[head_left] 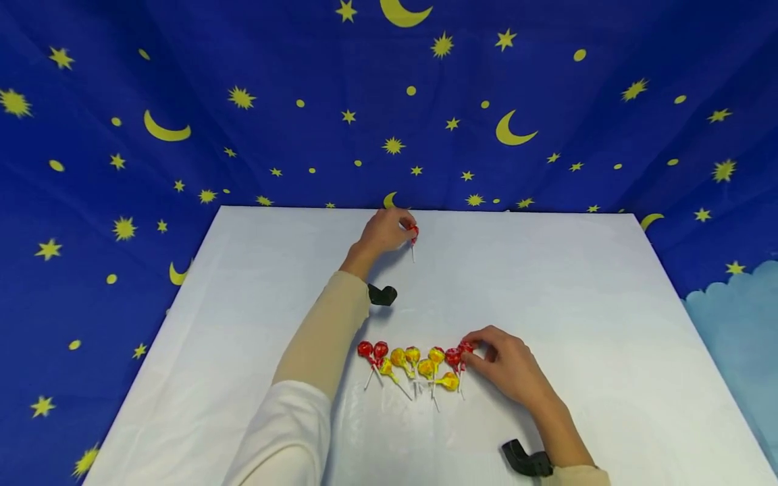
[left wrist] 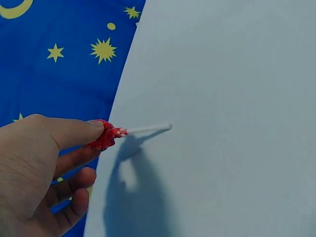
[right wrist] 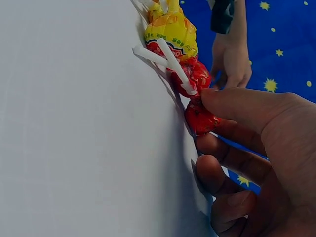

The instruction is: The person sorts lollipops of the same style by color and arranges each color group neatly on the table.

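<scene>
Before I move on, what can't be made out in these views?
Left wrist view: part of the far red lollipop, covered by the left hand.
Head view: part of the rightmost red lollipop, covered by the right hand; print on the yellow lollipops, too small to read.
Right wrist view: yellow lollipops beyond the nearest, cut off by the top edge.

Backdrop is deep blue cloth printed with yellow crescent moons, stars and dots, with a few soft folds in it. There's a pale blue scalloped cloud shape at the right edge. Big white tabletop in front, lit pretty evenly.
</scene>
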A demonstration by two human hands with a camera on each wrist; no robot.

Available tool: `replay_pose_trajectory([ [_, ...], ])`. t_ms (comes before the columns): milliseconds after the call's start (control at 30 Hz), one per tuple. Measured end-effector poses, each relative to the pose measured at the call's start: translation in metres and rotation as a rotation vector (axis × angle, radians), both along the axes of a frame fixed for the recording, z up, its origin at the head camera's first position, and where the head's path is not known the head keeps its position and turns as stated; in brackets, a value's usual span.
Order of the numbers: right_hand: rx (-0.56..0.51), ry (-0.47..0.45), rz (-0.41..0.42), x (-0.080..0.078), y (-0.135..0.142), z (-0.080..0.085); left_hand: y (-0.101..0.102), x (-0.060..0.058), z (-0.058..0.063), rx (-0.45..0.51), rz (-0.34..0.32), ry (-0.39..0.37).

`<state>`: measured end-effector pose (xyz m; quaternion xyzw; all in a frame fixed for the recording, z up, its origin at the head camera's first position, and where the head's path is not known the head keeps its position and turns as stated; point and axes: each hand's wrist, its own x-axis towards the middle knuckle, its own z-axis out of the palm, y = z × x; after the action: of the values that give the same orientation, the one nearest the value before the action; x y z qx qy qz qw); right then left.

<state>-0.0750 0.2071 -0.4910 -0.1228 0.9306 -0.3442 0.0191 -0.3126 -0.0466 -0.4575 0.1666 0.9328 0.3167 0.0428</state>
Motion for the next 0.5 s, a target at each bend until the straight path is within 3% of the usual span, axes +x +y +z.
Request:
replay_pose_trajectory([
  [233,-0.007,0.002,-0.002,-0.001,0.004,0.001,0.006,-0.004,-0.017,0.012,0.002,-0.017],
  [500,-0.029,-0.015,0.000,-0.002,0.004,0.000,0.005,0.000,-0.021,0.050,0.034,-0.045],
])
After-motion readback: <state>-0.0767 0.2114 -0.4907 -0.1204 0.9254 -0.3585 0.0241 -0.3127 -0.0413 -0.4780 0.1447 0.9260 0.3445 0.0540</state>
